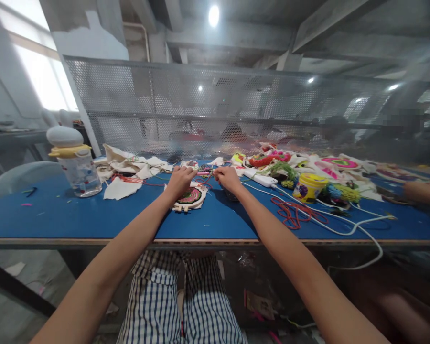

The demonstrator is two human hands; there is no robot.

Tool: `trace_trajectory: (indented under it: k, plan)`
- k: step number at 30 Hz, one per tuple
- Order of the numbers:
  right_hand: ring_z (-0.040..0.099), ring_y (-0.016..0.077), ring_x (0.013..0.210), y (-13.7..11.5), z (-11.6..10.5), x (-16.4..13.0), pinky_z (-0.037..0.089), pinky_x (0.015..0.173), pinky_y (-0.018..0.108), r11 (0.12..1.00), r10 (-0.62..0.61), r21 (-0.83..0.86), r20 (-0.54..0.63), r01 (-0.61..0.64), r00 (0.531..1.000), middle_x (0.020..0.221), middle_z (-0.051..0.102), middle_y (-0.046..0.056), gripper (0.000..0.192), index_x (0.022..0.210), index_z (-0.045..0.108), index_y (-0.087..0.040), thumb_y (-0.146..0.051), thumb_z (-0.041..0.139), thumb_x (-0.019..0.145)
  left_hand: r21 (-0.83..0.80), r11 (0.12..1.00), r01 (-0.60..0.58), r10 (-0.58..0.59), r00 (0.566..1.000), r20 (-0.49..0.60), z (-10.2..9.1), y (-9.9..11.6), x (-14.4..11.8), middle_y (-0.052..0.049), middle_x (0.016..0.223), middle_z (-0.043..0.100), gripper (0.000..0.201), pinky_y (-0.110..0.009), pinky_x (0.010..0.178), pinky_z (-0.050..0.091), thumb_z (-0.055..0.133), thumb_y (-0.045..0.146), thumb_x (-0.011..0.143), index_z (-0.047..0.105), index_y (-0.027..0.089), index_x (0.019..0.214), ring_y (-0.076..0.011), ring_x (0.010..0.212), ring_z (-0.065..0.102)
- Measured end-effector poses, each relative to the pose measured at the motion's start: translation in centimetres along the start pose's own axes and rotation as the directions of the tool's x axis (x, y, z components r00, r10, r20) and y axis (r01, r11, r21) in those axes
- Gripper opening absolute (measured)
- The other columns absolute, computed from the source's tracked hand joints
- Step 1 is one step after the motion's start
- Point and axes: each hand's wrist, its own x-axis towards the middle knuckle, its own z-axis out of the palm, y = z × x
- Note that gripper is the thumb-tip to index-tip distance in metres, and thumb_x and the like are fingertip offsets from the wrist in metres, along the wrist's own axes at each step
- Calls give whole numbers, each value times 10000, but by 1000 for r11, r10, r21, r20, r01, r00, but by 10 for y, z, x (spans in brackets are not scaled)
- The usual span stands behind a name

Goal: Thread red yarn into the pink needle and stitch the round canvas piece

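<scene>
Both arms are stretched out over the blue table (pixel 75 215), and the hands are brought close together above the work. The left hand (pixel 179 180) is curled, its fingers pinched narrow on a pink strand (pixel 202 173) at the top edge of the embroidery hoop (pixel 189 197). The right hand (pixel 228 179) is likewise closed in a pinch just across from it, and the same strand appears to be held taut between the two; the exact grip is too small to be made out. The hoop, filled with a round pink, green and dark tufted pattern on pale cloth, is laid flat on the table directly beneath the left fingers and just left of the right ones.

Further left of the left fingers, scraps of cream cloth (pixel 129 167) are heaped, and beyond them a clear water bottle (pixel 78 165) with a yellow collar and white cap is stood upright. To the right of the right fingers a white power strip (pixel 262 179) is seen, its white cable (pixel 344 231) trailed over the table edge. A tangle of red yarn (pixel 290 214) is spread near the cable, and a yellow tub (pixel 309 187) is set beside it. Behind, finished colourful tufted pieces (pixel 338 163) are piled. At the far right edge another person's arm (pixel 424 192) is rested on the table.
</scene>
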Motion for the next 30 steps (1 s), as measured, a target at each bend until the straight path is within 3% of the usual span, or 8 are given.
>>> trace_trajectory:
  k: [4, 13, 22, 30]
  plan:
    - [602, 114, 684, -1, -1, -1, 491, 685, 299, 1000, -1, -6, 12, 1, 1000, 763, 637, 6, 244, 803, 612, -120, -331, 521, 887, 7, 1000, -4, 4, 1000, 9, -1, 1, 0, -123, 944, 645, 255, -373, 709, 319, 435, 89, 861, 595, 160, 1046, -267, 863, 563]
    - [610, 135, 773, 0, 3, 3, 509, 711, 322, 999, 27, 32, 20, -28, 999, 889, 631, 30, 218, 929, 603, -119, -317, 521, 890, 6, 1000, -10, 10, 1000, 14, 0, 2, 2, -111, 883, 635, 208, -362, 712, 325, 435, 120, 877, 591, 158, 1009, -251, 838, 574]
    - [561, 93, 607, 6, 1, 8, 478, 601, 259, 989, 54, 136, 22, -56, 998, 718, 595, -12, 247, 814, 593, -118, -336, 509, 894, 14, 1000, 17, -16, 999, -44, -2, 6, 8, -111, 801, 595, 188, -344, 691, 330, 417, 144, 894, 592, 152, 825, -230, 754, 543]
    - [501, 78, 528, 6, 1, 4, 434, 554, 236, 984, 31, 177, -8, -29, 1000, 630, 543, -39, 257, 763, 579, -125, -340, 514, 887, -7, 999, -35, 34, 999, -23, -9, 8, 6, -120, 870, 617, 173, -368, 749, 338, 435, 108, 875, 598, 143, 922, -247, 829, 555]
